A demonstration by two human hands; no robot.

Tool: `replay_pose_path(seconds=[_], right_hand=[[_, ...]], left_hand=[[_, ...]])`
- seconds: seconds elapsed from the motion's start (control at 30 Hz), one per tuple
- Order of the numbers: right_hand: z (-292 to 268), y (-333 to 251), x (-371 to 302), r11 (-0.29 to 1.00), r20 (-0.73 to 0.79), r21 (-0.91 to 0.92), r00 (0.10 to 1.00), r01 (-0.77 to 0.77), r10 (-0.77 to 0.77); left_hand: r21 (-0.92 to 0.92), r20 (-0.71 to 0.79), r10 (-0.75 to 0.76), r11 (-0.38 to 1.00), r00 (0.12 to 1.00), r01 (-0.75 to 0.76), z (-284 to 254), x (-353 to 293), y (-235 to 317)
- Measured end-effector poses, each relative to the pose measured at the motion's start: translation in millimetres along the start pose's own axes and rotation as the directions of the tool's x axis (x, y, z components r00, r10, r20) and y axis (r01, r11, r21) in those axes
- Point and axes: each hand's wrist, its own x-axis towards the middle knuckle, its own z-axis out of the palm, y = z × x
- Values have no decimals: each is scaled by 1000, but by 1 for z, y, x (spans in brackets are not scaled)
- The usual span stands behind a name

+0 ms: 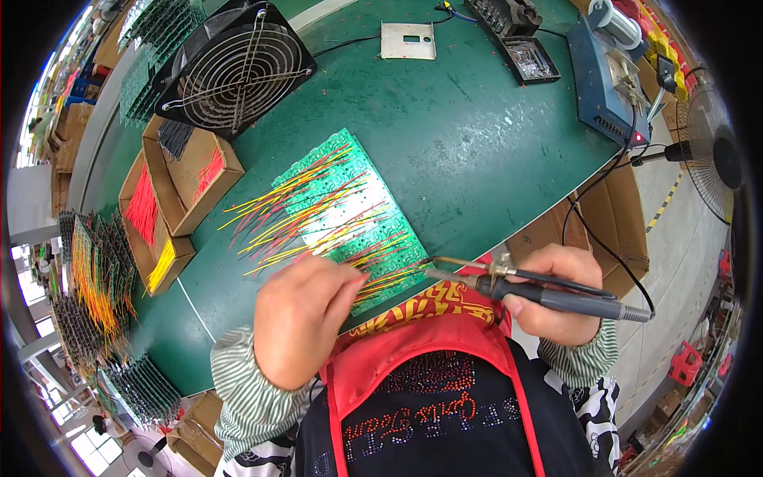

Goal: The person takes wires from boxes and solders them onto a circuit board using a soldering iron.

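A green circuit board panel (383,184) lies at an angle in front of me, with rows of red and yellow wires (311,224) fixed to it and fanning out leftward. Over the near left side of the panel, my left hand (300,314) is closed in a pinch; a bit of red wire (365,280) shows at its fingertips, the rest hidden by the hand. My right hand (563,278) grips a soldering iron (576,301) with a thin solder feed tube along it. The iron's tip points left, at the panel's near right edge.
A black fan (238,75) stands at the back left beside cardboard trays (184,187) of cut wires. Stacked boards (103,274) crowd the far left. A blue soldering station (604,87), solder spool (616,22), white plate (408,41) and black parts tray (532,62) sit along the back; a cord (579,208) hangs right.
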Motion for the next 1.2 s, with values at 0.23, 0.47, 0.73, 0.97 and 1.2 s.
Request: replay_pose_path(seconds=[0.23, 0.47, 0.73, 0.97, 1.2], right_hand=[[27, -5, -2, 994, 65, 107, 997, 38, -45], [44, -7, -2, 991, 62, 120, 996, 60, -68], [52, -9, 1, 993, 97, 111, 994, 35, -46], [55, -6, 5, 991, 116, 128, 991, 51, -66], [48, -7, 4, 994, 105, 102, 993, 43, -54]], left_hand=[[-92, 140, -96, 990, 985, 110, 1, -36, -7], [-173, 149, -181, 963, 972, 205, 13, -45, -23], [-183, 167, -203, 955, 965, 233, 11, -46, -22], [-183, 189, -168, 962, 967, 203, 11, -46, -27], [-152, 175, -162, 970, 971, 189, 8, -44, -21]])
